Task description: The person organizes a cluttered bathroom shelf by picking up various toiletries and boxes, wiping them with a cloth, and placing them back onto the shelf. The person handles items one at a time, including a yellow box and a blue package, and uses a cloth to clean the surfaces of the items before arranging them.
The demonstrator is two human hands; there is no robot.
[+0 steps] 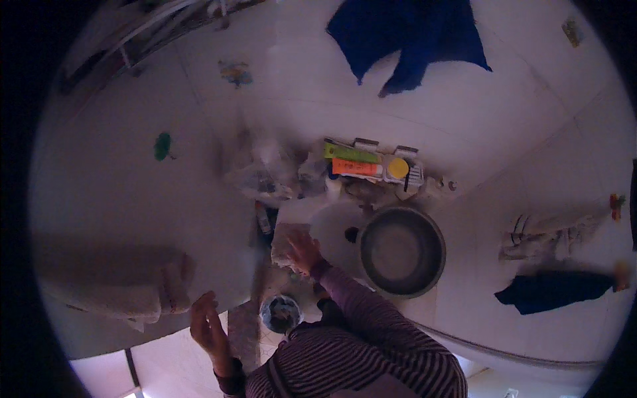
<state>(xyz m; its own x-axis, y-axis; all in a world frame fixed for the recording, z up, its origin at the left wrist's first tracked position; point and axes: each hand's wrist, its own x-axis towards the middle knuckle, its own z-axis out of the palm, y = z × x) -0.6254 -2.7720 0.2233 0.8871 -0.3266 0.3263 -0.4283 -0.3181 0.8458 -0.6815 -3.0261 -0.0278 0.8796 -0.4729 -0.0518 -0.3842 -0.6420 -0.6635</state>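
Observation:
My right hand (304,253) reaches over the left side of a white washbasin (325,215). Its fingers are spread and lie on a pale, crumpled cloth or sheet (281,244) at the basin's left edge; the picture is too dim to tell which. My left hand (210,326) is raised at the lower left, holding nothing, with its fingers apart and slightly bent. It is nearest to a light towel (174,285) hanging on the left. A round grey metal bowl (398,252) rests on the right part of the basin, beside the dark drain hole (351,234).
Behind the basin, a ledge carries a green tube (352,152), an orange tube (355,166) and a yellow-lidded container (397,168). Clear plastic bags (265,169) lie left of them. Below stands a lined bin (281,313). Dark blue cloths hang ahead (411,40) and right (554,290).

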